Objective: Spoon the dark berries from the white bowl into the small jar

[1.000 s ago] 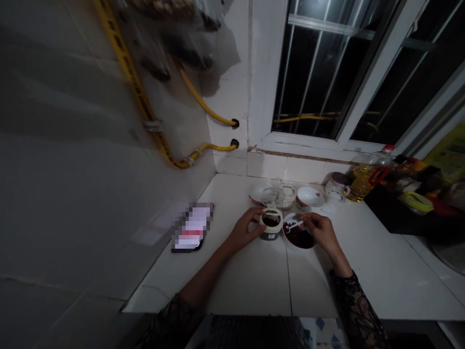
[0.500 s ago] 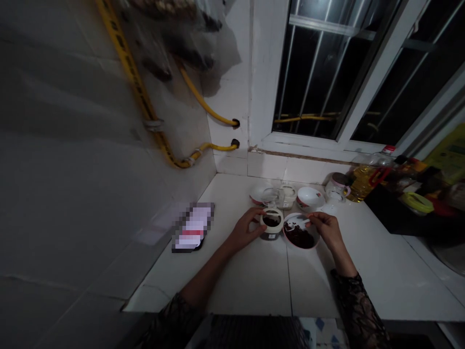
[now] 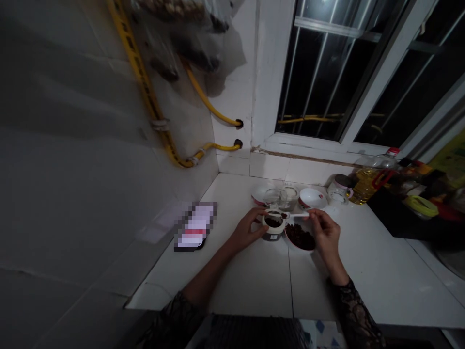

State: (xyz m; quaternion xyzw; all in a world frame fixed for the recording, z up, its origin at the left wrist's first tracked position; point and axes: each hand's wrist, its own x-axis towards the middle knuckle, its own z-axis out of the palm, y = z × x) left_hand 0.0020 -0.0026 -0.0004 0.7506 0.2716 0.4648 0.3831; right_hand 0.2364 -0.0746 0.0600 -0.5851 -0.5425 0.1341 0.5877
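Note:
My left hand [image 3: 250,229] is closed around the side of a small open jar [image 3: 272,234] with a pale rim, which stands on the counter and holds dark contents. Between the finger and thumb of my right hand [image 3: 327,233] is the handle of a small white spoon [image 3: 298,214]. The spoon's bowl carries a little dark reddish stuff and hovers at the right edge of the jar's mouth. Just right of the jar, below the spoon, a white bowl [image 3: 305,223] holds a heap of dark reddish-brown bits.
Behind stand a lidded jar [image 3: 289,198] of white contents, a white bowl [image 3: 313,198], another bowl [image 3: 258,196] and a jar with a dark lid [image 3: 339,190]. An oil bottle [image 3: 363,184] and a dark condiment box [image 3: 387,213] are at right. A phone [image 3: 196,227] lies left.
My right hand has raised the spoon out of the white bowl and moved its tip left to the jar's rim, with some bits on it. The left hand keeps its hold on the jar.

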